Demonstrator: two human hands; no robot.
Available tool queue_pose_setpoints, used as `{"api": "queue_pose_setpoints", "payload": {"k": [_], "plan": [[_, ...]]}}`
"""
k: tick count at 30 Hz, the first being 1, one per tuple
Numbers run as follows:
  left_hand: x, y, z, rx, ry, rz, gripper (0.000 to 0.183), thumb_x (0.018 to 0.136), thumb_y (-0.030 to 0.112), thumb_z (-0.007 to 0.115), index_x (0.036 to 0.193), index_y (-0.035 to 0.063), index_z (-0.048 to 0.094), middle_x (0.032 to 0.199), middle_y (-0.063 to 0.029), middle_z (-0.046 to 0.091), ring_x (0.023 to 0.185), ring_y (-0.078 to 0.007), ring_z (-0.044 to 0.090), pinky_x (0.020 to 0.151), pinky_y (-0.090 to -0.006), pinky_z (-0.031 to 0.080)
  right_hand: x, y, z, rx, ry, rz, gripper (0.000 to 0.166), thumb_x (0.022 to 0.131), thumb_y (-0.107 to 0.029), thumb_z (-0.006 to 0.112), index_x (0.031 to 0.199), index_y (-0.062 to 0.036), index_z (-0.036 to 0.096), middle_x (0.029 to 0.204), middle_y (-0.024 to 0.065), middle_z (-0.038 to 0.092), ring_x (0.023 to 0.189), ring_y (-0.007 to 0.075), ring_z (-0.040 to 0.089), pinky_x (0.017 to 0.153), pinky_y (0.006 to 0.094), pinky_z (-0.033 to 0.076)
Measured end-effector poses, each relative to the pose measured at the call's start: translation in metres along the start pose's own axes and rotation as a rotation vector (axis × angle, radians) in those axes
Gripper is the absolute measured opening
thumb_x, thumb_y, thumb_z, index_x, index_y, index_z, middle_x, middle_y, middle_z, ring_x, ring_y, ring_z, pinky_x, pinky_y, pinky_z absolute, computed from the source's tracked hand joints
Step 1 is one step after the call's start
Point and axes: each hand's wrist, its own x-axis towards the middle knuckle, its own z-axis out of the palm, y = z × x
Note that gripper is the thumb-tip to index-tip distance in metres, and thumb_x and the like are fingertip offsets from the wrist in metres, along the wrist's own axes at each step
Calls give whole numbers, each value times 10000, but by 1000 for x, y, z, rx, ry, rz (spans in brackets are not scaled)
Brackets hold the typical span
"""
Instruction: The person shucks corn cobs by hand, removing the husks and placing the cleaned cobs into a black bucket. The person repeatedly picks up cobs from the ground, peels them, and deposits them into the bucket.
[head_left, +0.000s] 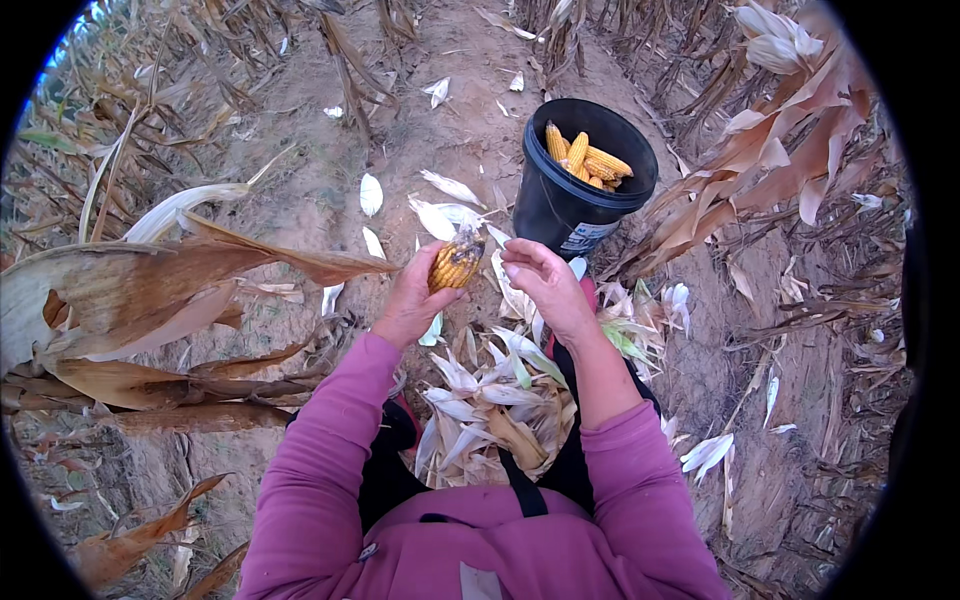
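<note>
My left hand (417, 294) is closed around a short, husked ear of corn (454, 262), yellow with a dark, damaged-looking tip pointing up and away. Just right of the ear, my right hand (545, 283) is raised with its fingers loosely curled and apart; nothing shows in it. Beyond my right hand stands a black plastic bucket (536, 184), tilted in view, with several yellow ears of corn (577, 154) inside. Loose corn husks (480, 397) are heaped on the ground between my legs, below the hands.
Dry corn stalks (352, 67) rise at the far side. A large dry leaf (150, 285) reaches in from the left, close to my left hand. More dry leaves (787, 150) hang at the right beside the bucket. Scattered husk pieces (371, 195) lie on bare soil (300, 180).
</note>
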Motion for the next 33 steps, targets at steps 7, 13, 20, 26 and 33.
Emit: {"api": "queue_pose_setpoints", "payload": {"k": [7, 13, 20, 26, 33], "plan": [[-4, 11, 1, 270, -127, 47, 621, 765, 38, 727, 1310, 15, 429, 1162, -139, 544, 1095, -252, 553, 943, -329, 433, -1, 3, 1, -15, -62, 42, 384, 860, -140, 647, 1184, 44, 554, 1099, 98, 614, 1016, 145, 582, 902, 287, 462], [-6, 6, -5, 325, -202, 89, 625, 760, 36, 732, 1307, 21, 429, 1176, -145, 543, 1102, -263, 558, 949, -338, 436, 0, 5, 2, -83, -51, 118, 296, 830, -113, 651, 1083, 21, 576, 1024, 66, 610, 959, 127, 580, 853, 268, 466], [-10, 12, -13, 344, -287, -3, 608, 761, 20, 717, 1304, 19, 441, 1186, -151, 541, 1120, -279, 548, 957, -337, 430, 4, 20, 7, -53, -68, 150, 223, 785, -32, 624, 996, 3, 563, 954, 45, 591, 901, 118, 577, 826, 261, 468], [-14, 5, -16, 258, -304, -74, 634, 770, -5, 703, 1339, 28, 426, 1176, -116, 558, 1090, -218, 559, 931, -316, 448, 5, 37, 18, -11, -51, 110, 230, 780, 26, 579, 1009, 15, 555, 971, 60, 600, 873, 132, 596, 829, 269, 478], [-17, -11, -22, 4, -268, -170, 626, 776, 46, 723, 1329, 18, 431, 1134, -129, 578, 1023, -197, 567, 907, -312, 450, 9, 34, 14, -160, -6, 133, 167, 844, -54, 533, 957, -12, 649, 828, 20, 620, 779, 106, 579, 717, 237, 460]]}}
